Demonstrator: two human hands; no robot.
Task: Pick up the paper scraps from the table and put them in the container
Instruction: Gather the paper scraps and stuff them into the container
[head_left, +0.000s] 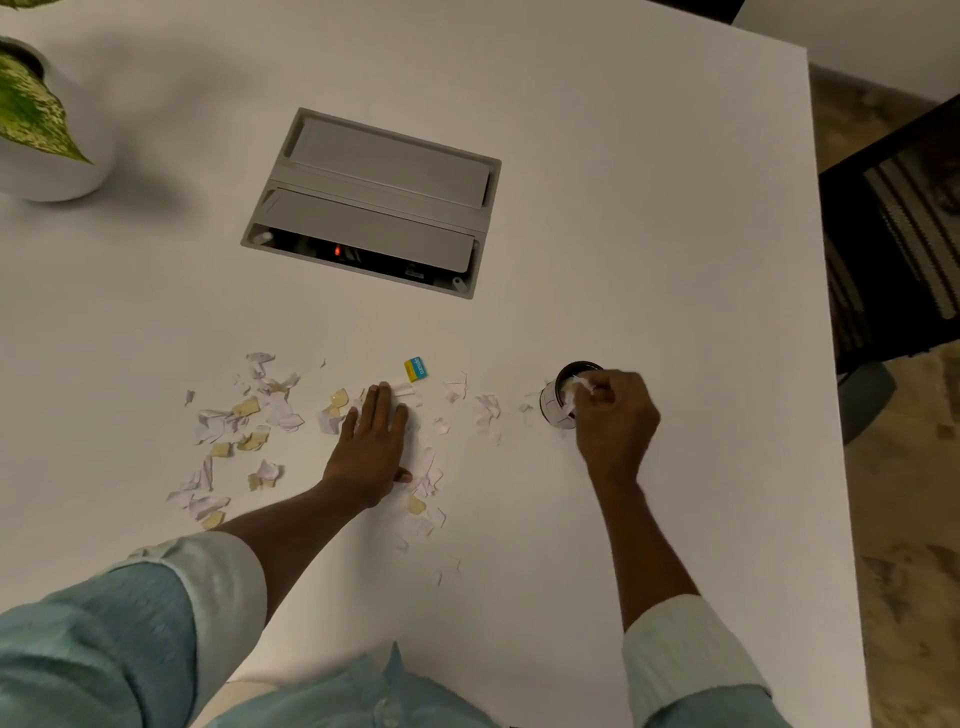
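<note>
Several torn paper scraps (244, 421), white, pink and tan, lie scattered over the white table (649, 234); more scraps (485, 410) lie toward the right. A small round container (563, 397) with a dark rim stands at the right of the scraps. My right hand (615, 415) hovers at its mouth, fingers curled and pinching white paper scraps (582, 384) over the opening. My left hand (371, 447) lies flat on the table, fingers straight, pressing on scraps in the middle of the pile.
A yellow and blue eraser (417, 369) lies just beyond the left hand. A grey cable hatch (374, 200) is set into the table farther back. A potted plant (41, 119) stands far left. The table's edge (831, 364) runs along the right, with a dark chair (898, 234) beyond.
</note>
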